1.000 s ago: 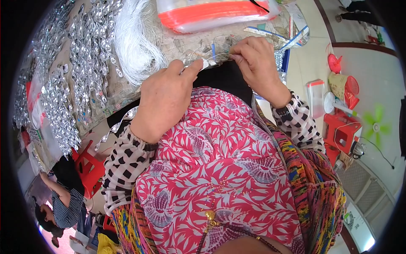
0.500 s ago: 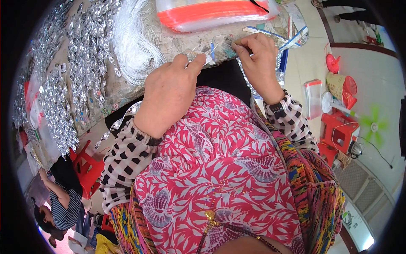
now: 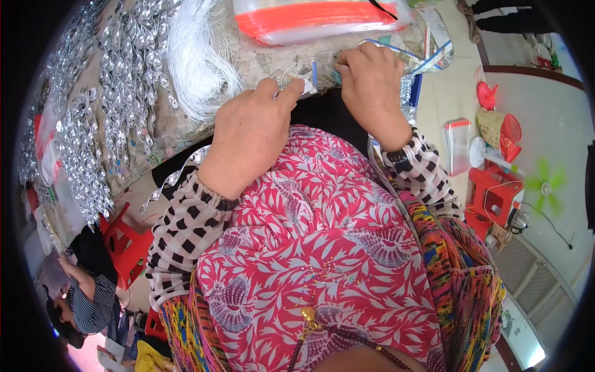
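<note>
Main relation: a small white piece [image 3: 307, 86] sits at the near edge of the table [image 3: 263, 62], at the fingertips of the left hand [image 3: 248, 130]. Left hand is nearer, touching it. Right hand [image 3: 370, 87] is to the right of it and slightly farther from the body, apart from it.

Grip, left: thumb and index nearly closed, white piece apparently pinched at the tips. Grip, right: fingertips bunched together, narrow; whether a thread end is held can't be told, too fine at this scale. Whether the 2 hands are joined by thread also can't be told.

Axis: white piece too small and partly covered, long axis not readable. Just beyond it, in the gap between the 2 hands, a short blue strip [image 3: 314, 73] is laid on the table, long axis pointing roughly away from the body.

Around: a bundle of white thread [image 3: 197, 68] is laid beyond the left hand, with silver twisted strands [image 3: 127, 74] to the left of it. Clear bags with a red-orange band [image 3: 322, 23] are stacked on the far side. 1 silver spiral strip [image 3: 175, 178] is seen hanging beside the left wrist.
</note>
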{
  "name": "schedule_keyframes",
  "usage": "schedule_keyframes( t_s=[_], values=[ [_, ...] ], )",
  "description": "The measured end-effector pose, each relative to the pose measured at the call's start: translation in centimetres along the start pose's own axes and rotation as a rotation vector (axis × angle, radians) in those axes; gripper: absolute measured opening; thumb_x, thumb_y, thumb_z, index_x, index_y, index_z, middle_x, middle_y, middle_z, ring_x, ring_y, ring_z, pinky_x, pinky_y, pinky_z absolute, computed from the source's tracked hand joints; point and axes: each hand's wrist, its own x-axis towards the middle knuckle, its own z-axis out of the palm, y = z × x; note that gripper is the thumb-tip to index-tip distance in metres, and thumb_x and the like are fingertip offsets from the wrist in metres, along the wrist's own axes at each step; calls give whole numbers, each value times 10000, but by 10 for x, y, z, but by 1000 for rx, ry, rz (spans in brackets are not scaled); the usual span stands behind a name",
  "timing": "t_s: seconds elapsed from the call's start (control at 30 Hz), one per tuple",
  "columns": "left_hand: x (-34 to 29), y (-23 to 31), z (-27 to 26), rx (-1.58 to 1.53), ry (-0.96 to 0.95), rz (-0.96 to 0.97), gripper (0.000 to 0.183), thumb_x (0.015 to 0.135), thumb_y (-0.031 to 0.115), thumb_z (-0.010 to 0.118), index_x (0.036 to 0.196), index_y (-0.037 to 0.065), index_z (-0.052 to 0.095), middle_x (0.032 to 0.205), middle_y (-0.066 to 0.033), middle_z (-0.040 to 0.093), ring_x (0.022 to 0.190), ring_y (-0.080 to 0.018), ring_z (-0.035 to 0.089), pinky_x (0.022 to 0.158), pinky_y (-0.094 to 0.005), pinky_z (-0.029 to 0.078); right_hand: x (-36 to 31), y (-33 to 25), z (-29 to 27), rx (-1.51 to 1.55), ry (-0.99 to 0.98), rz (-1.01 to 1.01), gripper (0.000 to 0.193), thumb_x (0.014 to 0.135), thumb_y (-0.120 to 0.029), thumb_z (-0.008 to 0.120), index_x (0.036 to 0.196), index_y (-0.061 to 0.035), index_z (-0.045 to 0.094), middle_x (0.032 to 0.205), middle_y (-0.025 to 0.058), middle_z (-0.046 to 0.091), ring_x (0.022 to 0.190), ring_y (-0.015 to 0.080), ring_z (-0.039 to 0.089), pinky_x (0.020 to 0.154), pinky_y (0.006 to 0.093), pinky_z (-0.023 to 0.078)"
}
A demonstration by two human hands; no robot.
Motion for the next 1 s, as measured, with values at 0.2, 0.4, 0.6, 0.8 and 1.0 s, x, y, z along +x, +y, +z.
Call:
schedule_keyframes(
  t_s=[0.2, 0.4, 0.6, 0.8, 1.0],
  values=[
    [-1, -1, -1, -17, 27, -23, 325, 813, 78, 590, 1135, 118, 622, 803, -114, 587, 688, -298, 636, 602, -392, 516, 5, 0, 1, -136, -159, -60, 132, 765, -47, 598, 895, -67, 594, 885, 95, 562, 870, 309, 506, 770, 440, 364],
    [-6, -11, -6, -205, 69, -112, 304, 857, 111, 580, 1159, 106, 614, 823, -112, 600, 701, -309, 626, 616, -406, 505, 3, 11, 1, 91, -62, -99, 96, 806, 0, 565, 892, -40, 564, 865, 121, 569, 820, 329, 513, 739, 415, 388],
    [-26, -38, -4, -532, 75, -208, 309, 897, 126, 578, 1200, 77, 612, 821, -104, 611, 721, -229, 616, 659, -324, 483, 15, -1, -15, 676, -207, 150, 42, 852, 23, 524, 887, 11, 506, 770, 122, 576, 727, 287, 547, 683, 341, 428],
    [-79, -75, -22, -1103, -171, -420, 280, 930, 104, 571, 1176, -26, 602, 946, -31, 648, 815, -85, 551, 754, -235, 455, 39, -19, -27, 1377, -641, 290, 94, 958, -130, 524, 904, -53, 514, 811, -40, 488, 742, 62, 435, 695, 215, 366],
    [-113, -93, -36, -1272, -392, -253, 291, 923, 118, 592, 1181, -17, 602, 1102, -53, 619, 1017, -105, 560, 889, -258, 441, 69, -71, -37, 1310, -916, -84, 95, 958, -112, 509, 879, -67, 480, 794, -50, 428, 750, 44, 403, 711, 212, 353]
  ],
)
